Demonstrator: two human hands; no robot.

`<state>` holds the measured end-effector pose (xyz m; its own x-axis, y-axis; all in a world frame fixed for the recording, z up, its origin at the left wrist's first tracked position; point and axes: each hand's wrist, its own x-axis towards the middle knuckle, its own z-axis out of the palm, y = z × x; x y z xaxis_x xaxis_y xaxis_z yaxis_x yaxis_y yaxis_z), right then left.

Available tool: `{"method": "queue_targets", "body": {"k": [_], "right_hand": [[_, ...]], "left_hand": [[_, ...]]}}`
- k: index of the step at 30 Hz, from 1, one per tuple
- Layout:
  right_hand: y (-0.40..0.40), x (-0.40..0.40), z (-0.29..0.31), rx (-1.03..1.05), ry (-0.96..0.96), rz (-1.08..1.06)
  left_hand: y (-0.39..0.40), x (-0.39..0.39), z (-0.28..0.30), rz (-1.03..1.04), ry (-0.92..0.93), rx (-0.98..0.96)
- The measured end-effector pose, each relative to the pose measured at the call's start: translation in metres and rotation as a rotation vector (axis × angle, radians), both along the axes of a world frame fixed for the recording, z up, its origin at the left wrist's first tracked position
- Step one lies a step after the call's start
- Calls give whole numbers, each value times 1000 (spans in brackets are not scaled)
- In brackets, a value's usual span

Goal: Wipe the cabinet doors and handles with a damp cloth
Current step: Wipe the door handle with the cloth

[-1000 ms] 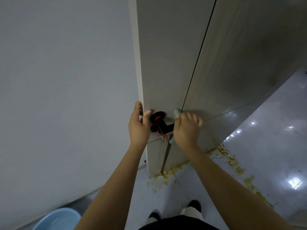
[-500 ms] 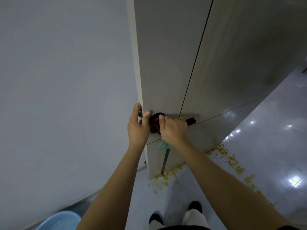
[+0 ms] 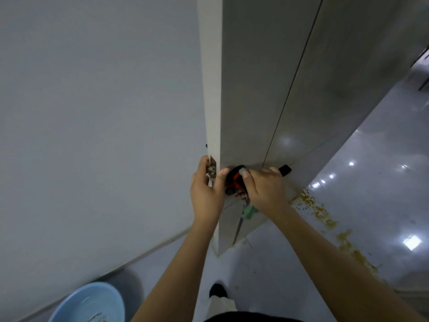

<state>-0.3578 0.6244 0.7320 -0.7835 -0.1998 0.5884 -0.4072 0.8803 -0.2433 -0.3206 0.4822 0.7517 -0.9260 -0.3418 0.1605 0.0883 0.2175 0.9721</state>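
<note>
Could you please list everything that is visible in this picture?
door: one, pale grey wood grain, centre, seen edge-on
handle: one, black lever, on the door's face, mostly under the right hand
lock: one, black round base with red on it, between the two hands
cloth: one, green, gripped by the right hand on the handle, an end hanging below
basin: one, light blue, on the floor at bottom left
wall: one, grey, left
floor: glossy grey tile, right and below
stains: several, yellow-brown, on the floor beside the door
shoe: one, black, bottom centre
left hand: one, grips the door's edge
right hand: one, curled over the handle
</note>
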Motion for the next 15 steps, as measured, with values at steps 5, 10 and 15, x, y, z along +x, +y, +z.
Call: {"method": "queue_targets", "body": {"k": [5,10,15], "right_hand": [[53,66,0,-150,-11,-47],[102,149,-3,-401,-75,-167],[147,229,-3,-627,-65,-409]], "left_hand": [[42,63,4,-24,5,103],[101,122,1,-110,0,43],[164,169,-2,-350,33,-13]]}}
